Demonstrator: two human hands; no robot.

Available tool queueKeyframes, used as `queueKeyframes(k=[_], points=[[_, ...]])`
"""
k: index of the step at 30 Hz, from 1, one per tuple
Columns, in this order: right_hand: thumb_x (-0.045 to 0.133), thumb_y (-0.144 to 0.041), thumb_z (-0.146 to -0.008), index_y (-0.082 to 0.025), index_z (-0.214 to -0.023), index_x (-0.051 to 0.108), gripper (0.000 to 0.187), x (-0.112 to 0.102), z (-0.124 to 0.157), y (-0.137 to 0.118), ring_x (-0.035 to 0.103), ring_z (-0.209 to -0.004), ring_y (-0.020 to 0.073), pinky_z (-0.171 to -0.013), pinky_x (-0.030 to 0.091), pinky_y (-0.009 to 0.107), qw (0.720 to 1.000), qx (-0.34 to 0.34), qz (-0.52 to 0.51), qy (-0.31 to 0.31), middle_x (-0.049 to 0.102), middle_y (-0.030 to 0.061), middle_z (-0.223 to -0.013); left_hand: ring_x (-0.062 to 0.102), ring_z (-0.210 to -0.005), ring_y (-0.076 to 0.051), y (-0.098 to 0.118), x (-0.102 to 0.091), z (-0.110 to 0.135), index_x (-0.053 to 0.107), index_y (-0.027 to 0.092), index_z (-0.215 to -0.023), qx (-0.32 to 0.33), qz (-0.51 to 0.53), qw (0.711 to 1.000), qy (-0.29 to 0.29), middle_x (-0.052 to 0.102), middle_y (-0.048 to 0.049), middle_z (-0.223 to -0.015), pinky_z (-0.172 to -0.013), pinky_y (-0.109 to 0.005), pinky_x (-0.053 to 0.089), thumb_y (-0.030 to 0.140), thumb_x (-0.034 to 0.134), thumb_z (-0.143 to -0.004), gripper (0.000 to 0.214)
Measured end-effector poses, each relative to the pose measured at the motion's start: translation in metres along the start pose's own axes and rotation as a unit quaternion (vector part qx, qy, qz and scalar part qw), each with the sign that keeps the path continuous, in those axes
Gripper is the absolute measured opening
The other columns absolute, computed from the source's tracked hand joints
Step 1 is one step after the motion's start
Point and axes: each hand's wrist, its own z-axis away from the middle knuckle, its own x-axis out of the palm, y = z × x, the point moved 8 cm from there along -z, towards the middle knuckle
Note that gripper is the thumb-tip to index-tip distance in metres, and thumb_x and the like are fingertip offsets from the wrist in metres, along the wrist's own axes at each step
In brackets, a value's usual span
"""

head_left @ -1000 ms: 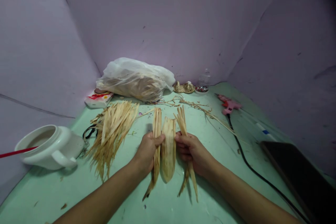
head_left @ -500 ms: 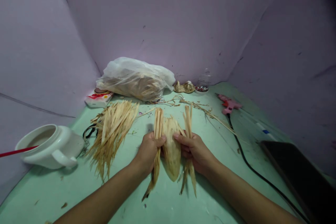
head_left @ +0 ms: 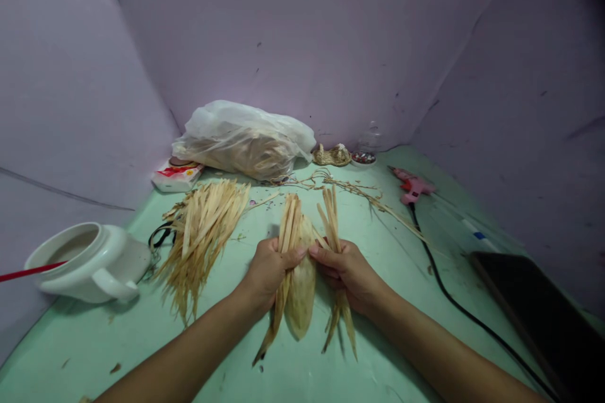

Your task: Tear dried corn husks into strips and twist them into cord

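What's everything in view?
husk piece: 1, tan, centre
held strips: several, tan, centre
strip pile: 1, tan, left
pot: 1, white, left
stick: 1, red, in pot
packet: 1, white-red, back
bag: 1, white, back
woven piece: 1, straw, back
dish: 1, white, back
twigs: several, brown, back
glue gun: 1, pink, right
cord: 1, black, right
slab: 1, black, right
table: 1, green, beneath
walls: 3, lilac, around
left hand: 1, bare, centre
right hand: 1, bare, centre

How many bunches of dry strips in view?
3: a left bunch in the left hand, a right bunch in the right hand, and a heap on the table, left of both. More may be hidden inside the plastic bag.
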Motion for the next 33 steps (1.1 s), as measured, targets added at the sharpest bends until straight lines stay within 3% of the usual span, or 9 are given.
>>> queueKeyframes(k=[8,12,15,19,22,27,30,33], points=[[0.071,-0.034,-0.063,-0.015,-0.06,0.044,0.032,0.002,-0.005,0.0,0.023,-0.036,0.0014,-0.033,0.011,0.015,0.998,0.007,-0.06,-0.037,0.035,-0.0073,-0.044,0.057,-0.053,-0.016,0.004,0.001,-0.001,0.062,0.007,-0.079,-0.011,0.032,0.999,-0.009,0.063,-0.0061,-0.061,-0.057,-0.029,0.046,0.024,0.077,-0.051,0.036],[0.059,-0.027,-0.074,-0.012,-0.066,0.054,0.017,-0.004,-0.005,-0.013,0.045,-0.046,0.0061,-0.04,0.036,0.015,0.994,0.006,-0.111,-0.002,0.053,0.0014,-0.058,0.058,-0.055,-0.015,0.008,0.001,-0.003,0.061,0.008,-0.078,-0.003,0.042,0.999,-0.014,0.063,-0.0055,-0.064,-0.057,-0.028,0.047,0.023,0.077,-0.051,0.035],[0.049,-0.021,-0.08,-0.016,-0.068,0.052,0.013,-0.014,-0.003,-0.025,0.046,-0.042,0.008,-0.043,0.045,0.02,0.984,0.03,-0.174,0.006,0.049,-0.0018,-0.052,0.054,-0.049,-0.011,0.008,-0.01,-0.005,0.059,0.009,-0.073,0.002,0.037,0.999,0.033,0.059,-0.0008,-0.056,-0.053,-0.025,0.045,0.022,0.079,-0.047,0.034],[0.048,-0.018,-0.081,-0.018,-0.07,0.045,0.011,-0.027,-0.003,-0.049,0.019,-0.031,0.0023,-0.028,0.022,0.01,0.968,0.003,-0.25,-0.03,0.031,-0.0086,-0.046,0.051,-0.046,-0.01,0.003,-0.015,-0.007,0.058,0.01,-0.067,-0.013,0.031,0.998,0.044,0.055,0.0016,-0.052,-0.051,-0.023,0.042,0.022,0.079,-0.046,0.033],[0.058,-0.021,-0.074,-0.019,-0.067,0.039,0.021,-0.028,-0.004,-0.049,0.012,-0.035,0.0019,-0.029,0.009,0.01,0.968,-0.001,-0.249,-0.034,0.023,-0.01,-0.047,0.053,-0.048,-0.011,0.003,-0.014,-0.006,0.058,0.01,-0.069,-0.013,0.017,0.999,0.043,0.058,-0.0005,-0.055,-0.052,-0.025,0.043,0.023,0.079,-0.046,0.034],[0.074,-0.023,-0.058,-0.019,-0.071,0.041,0.036,-0.008,0.0,-0.018,0.008,-0.04,0.0008,-0.032,0.005,0.011,0.989,0.036,-0.145,-0.018,0.018,-0.0122,-0.049,0.055,-0.053,-0.012,0.005,-0.006,-0.004,0.061,0.01,-0.076,-0.002,-0.032,0.999,0.015,0.061,-0.0031,-0.061,-0.053,-0.024,0.042,0.029,0.076,-0.053,0.033],[0.074,-0.025,-0.056,-0.018,-0.081,0.047,0.038,-0.002,0.002,-0.003,0.009,-0.04,0.0011,-0.033,0.005,0.013,0.993,0.057,-0.102,0.008,0.019,-0.0128,-0.048,0.058,-0.059,-0.015,0.003,-0.001,-0.004,0.063,0.01,-0.084,-0.005,-0.026,1.0,-0.014,0.065,-0.0055,-0.067,-0.058,-0.026,0.044,0.028,0.073,-0.056,0.036],[0.073,-0.029,-0.057,-0.017,-0.079,0.047,0.036,0.0,0.002,0.002,0.011,-0.04,0.0013,-0.034,0.006,0.014,0.997,0.055,-0.053,0.018,0.02,-0.0124,-0.047,0.06,-0.065,-0.018,0.002,-0.002,-0.005,0.064,0.009,-0.086,0.004,-0.031,0.999,-0.017,0.066,-0.0069,-0.07,-0.063,-0.028,0.045,0.027,0.073,-0.056,0.037]])
